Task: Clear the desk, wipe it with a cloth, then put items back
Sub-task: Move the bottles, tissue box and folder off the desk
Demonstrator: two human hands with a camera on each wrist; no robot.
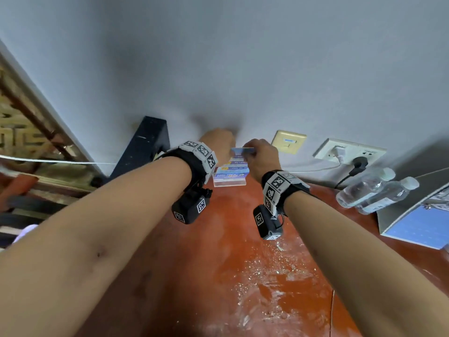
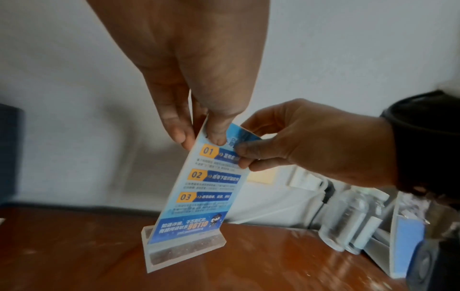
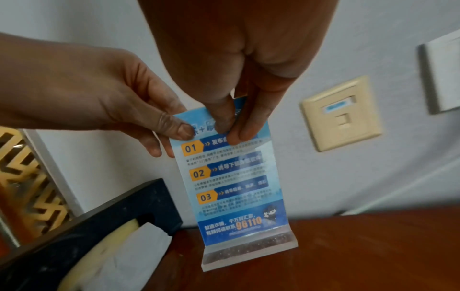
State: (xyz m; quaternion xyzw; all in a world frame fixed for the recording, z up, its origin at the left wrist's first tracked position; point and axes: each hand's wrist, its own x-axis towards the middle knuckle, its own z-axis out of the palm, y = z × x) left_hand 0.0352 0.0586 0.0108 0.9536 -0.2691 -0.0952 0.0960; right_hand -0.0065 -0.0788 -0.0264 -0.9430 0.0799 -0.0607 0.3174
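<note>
At the far left, well away from the acrylic sign stand [image 1: 230, 175], a gold lattice panel [image 1: 17, 122] is leaning along the wall. Closer to the stand, just to its left, a black tissue box [image 3: 82, 238] is sitting with a white tissue [image 3: 129, 254] sticking out of its slot.

Your left hand [image 1: 218, 144] is reaching to the top left corner of the stand; you are pinching that edge between your thumb [image 3: 174, 128] and the fingers behind it, so the hand is grasping the stand. The stand itself is resting upright on its clear base on the reddish wooden desk [image 1: 218, 276], close to the wall, with a blue printed card inside showing orange blocks numbered 01, 02 and 03.

Your right hand [image 1: 262, 154] is gripping the top right corner of the same stand, thumb in front and fingertips [image 2: 245, 155] curled round the edge. The desk surface nearer you than the stand is looking wet and streaked.

On the wall to the right of the stand, a beige socket plate [image 1: 288, 141] is showing, and further right a white power outlet [image 1: 349, 150] is holding a white plug and a black plug. Two clear water bottles [image 1: 374, 188] are lying on the desk to the right of the stand, and beyond them a grey holder with a blue sheet [image 1: 418, 227] is standing.
</note>
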